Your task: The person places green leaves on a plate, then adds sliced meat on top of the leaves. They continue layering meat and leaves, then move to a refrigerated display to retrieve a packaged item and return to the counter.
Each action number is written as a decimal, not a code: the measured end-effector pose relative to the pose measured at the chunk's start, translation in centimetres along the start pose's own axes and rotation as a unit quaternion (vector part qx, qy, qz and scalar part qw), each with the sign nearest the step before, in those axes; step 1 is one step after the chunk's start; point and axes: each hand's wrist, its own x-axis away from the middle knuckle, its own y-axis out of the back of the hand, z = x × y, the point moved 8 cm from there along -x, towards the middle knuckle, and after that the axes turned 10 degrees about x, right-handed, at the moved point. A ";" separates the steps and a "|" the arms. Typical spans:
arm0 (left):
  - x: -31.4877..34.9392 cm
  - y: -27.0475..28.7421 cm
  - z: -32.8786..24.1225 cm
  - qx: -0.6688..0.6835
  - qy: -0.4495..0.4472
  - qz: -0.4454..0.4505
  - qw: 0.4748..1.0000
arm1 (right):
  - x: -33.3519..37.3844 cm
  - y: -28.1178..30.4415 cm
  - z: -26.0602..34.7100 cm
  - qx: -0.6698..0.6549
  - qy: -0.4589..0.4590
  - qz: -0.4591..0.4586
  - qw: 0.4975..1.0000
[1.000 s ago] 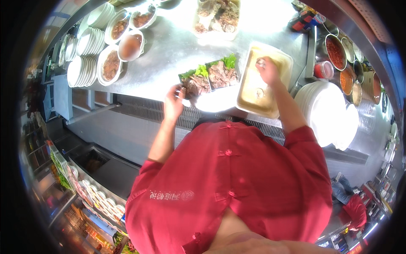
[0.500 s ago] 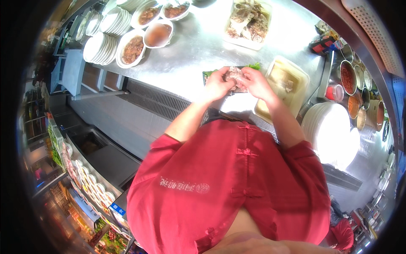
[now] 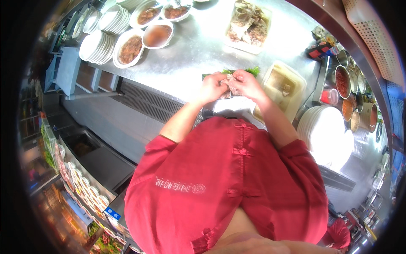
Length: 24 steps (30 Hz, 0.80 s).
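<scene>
Over a dark dish (image 3: 204,76) edged with green leaves (image 3: 255,70), my two hands work close together on a chunk of pale pinkish meat (image 3: 233,86). My left hand (image 3: 213,88) has its fingers closed on the meat's left side. From the right, my right hand (image 3: 248,84) pinches the same meat with bent fingers. Much of the meat and dish is hidden under the hands. Just right of them sits a cream plastic tub (image 3: 299,86) with cloudy liquid and a pale piece inside. A second tub (image 3: 242,47), heaped with cooked meat on bones, stands farther back.
White bowls of brown food (image 3: 130,50) and a bowl of reddish liquid (image 3: 157,34) stand at the back left, beside stacked white plates (image 3: 98,46). More plates (image 3: 321,131) are piled on the right, near several round seasoning containers (image 3: 342,81) and a red-filled tub (image 3: 329,96).
Both hands have shifted slightly left and down with the meat, showing more green leaves behind them. Their fingers remain on the meat. The whole view has moved a little.
</scene>
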 end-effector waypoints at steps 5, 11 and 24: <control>0.1 -0.1 0.2 -0.045 0.013 0.002 0.999 | 0.7 -0.5 1.6 0.088 0.058 0.005 0.994; 0.2 0.7 -0.7 -0.084 -0.003 -0.011 0.996 | 0.1 1.3 0.2 0.087 0.052 -0.034 0.994; 0.2 2.5 3.4 0.126 0.141 -0.022 0.982 | 2.4 6.1 -4.3 0.155 -0.030 -0.167 0.973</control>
